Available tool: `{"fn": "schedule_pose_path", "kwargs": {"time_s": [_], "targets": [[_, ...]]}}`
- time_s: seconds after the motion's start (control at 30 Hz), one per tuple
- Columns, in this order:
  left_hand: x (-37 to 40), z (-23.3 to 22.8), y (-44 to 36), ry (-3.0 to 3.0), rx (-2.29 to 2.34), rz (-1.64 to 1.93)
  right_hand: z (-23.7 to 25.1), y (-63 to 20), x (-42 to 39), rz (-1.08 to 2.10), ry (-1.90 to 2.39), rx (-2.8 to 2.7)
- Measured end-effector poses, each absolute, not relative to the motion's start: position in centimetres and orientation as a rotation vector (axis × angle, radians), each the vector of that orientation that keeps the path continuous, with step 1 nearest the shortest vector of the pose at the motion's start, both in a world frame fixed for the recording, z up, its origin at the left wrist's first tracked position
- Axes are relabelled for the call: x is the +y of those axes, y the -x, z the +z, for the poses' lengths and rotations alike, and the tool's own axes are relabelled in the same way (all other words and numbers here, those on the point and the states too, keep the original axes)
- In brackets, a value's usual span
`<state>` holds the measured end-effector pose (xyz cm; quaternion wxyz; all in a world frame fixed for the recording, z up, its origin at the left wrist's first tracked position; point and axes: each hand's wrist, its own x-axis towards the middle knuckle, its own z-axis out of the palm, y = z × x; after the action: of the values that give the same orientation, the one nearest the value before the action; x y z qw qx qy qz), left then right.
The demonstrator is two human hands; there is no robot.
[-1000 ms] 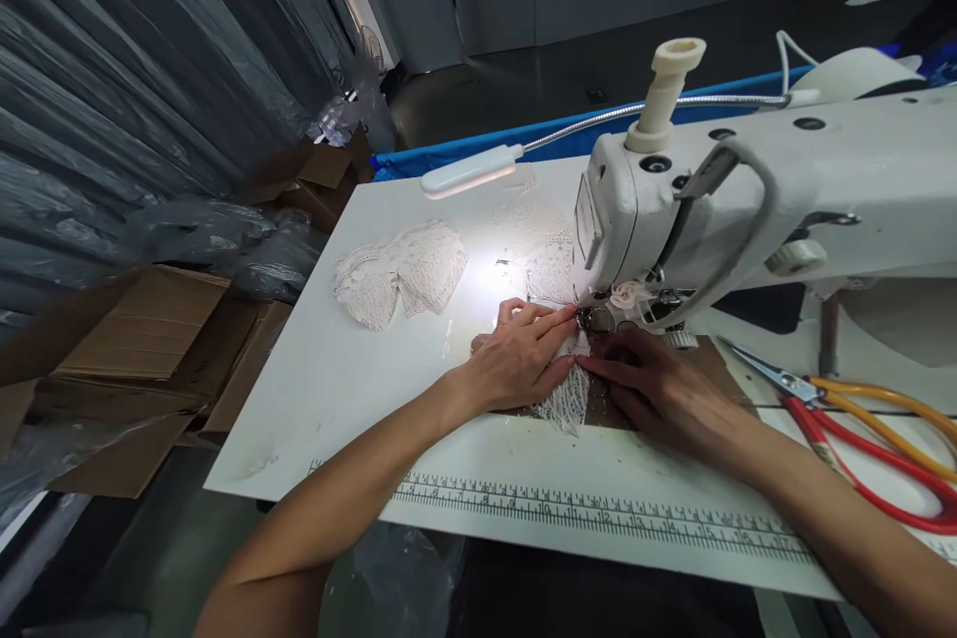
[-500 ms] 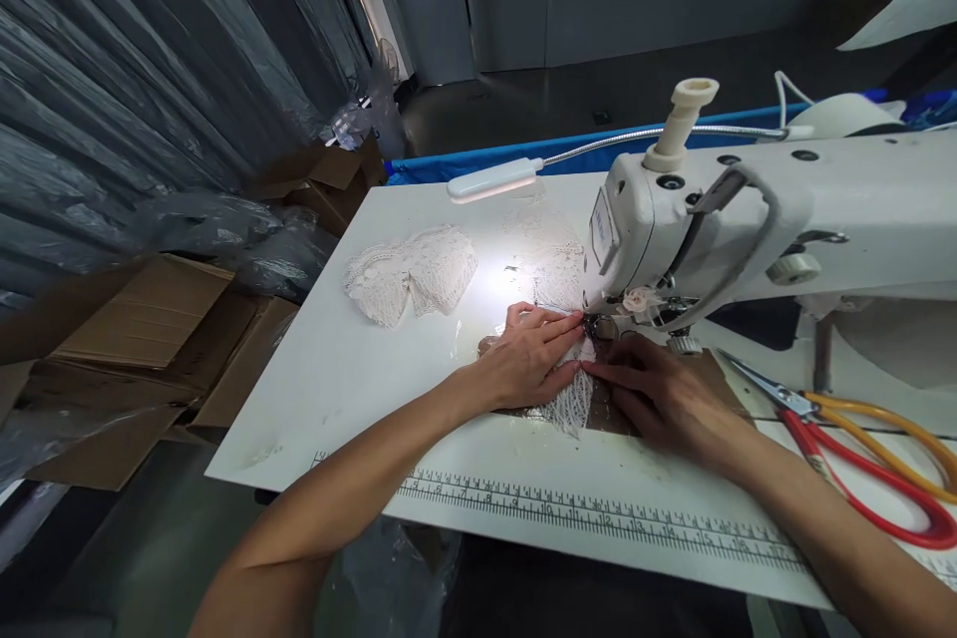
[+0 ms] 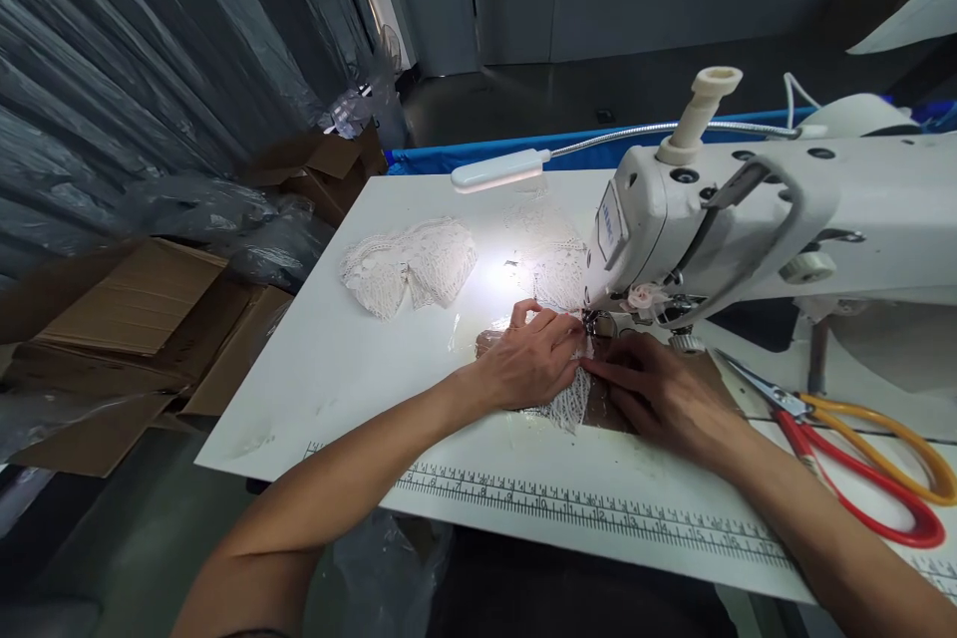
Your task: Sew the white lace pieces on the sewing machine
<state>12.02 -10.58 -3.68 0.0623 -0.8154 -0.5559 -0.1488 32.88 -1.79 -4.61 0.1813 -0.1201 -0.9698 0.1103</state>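
Pressing flat, my left hand (image 3: 532, 362) lies with fingers extended on the white lace piece (image 3: 566, 401), fingertips just short of the presser foot (image 3: 596, 324) of the sewing machine (image 3: 748, 209). My right hand (image 3: 662, 391) rests open too, palm down, its fingertips touching the lace edge from the other side, on a brown sheet (image 3: 598, 409) (it peeks out under both hands). I cannot quite tell whether the needle is down, since the foot sits in shadow. Beyond the left fingertips, more lace pieces (image 3: 408, 264) lie under the lamp (image 3: 499, 170). Well right of my right wrist lie scissors (image 3: 859, 439).
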Motion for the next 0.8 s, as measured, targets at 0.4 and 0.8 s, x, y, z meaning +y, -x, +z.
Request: {"fn": "schedule_pose_path", "kwargs": {"time_s": [0.4,0.8], "targets": [[-10.3,-3.5,-11.9,2.446,-1.653,-0.48,-4.3,-32.4,-2.0,0.124,0.358,-2.725],[-10.0,-3.6,-12.7,2.32,-1.87,-0.416,-4.5,-31.4,-2.1,-0.019,0.446,-2.7]]}}
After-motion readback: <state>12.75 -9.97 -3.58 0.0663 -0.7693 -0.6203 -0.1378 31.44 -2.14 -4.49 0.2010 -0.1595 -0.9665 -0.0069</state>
